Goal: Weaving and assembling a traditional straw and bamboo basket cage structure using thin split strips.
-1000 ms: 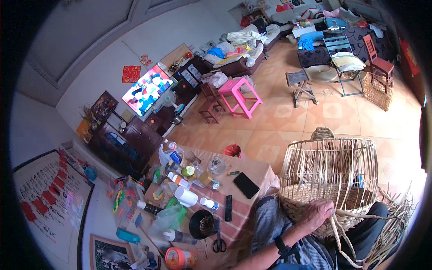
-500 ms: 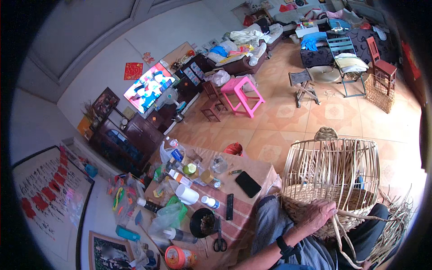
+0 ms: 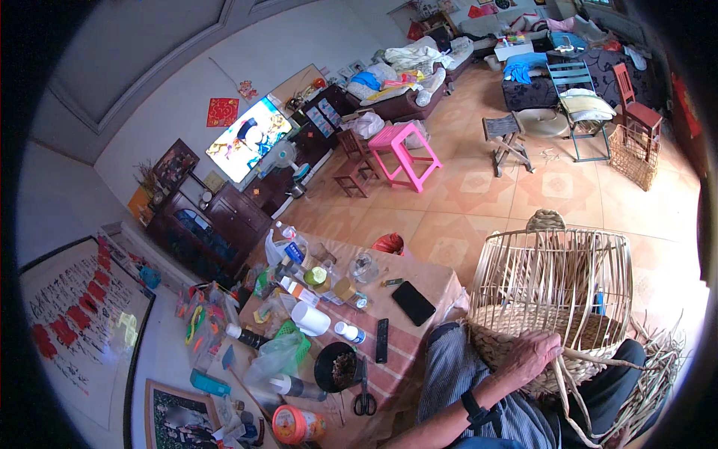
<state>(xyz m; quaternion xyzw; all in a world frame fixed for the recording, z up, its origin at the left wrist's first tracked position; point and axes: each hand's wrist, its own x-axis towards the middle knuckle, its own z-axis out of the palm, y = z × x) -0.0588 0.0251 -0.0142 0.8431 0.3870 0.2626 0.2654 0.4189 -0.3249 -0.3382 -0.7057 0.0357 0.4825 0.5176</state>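
A half-woven straw basket (image 3: 490, 323) rests on my lap, its wire-like ribs standing above a braided band. My left hand (image 3: 529, 358), wearing a dark wrist strap, is closed at the near side of the band. Its fingers pinch a twisted straw strand (image 3: 562, 385) where it meets the weave. Several loose strands hang from that place toward my lap. My right hand (image 3: 618, 435) shows only in part at the lower edge, close to the hanging strand ends; its fingers are mostly hidden.
To the left, a table holds a phone (image 3: 413, 304), a remote (image 3: 382, 340), scissors (image 3: 364, 393), a black bowl (image 3: 335, 367) and several bottles. Loose straw (image 3: 666, 374) lies to my right. Farther off stand a pink stool (image 3: 404, 153), a folding stool (image 3: 502, 142) and chairs.
The view has shifted slightly and the television picture differs. My left hand stays at the same place on the basket. A little more of my right hand shows at the lower edge.
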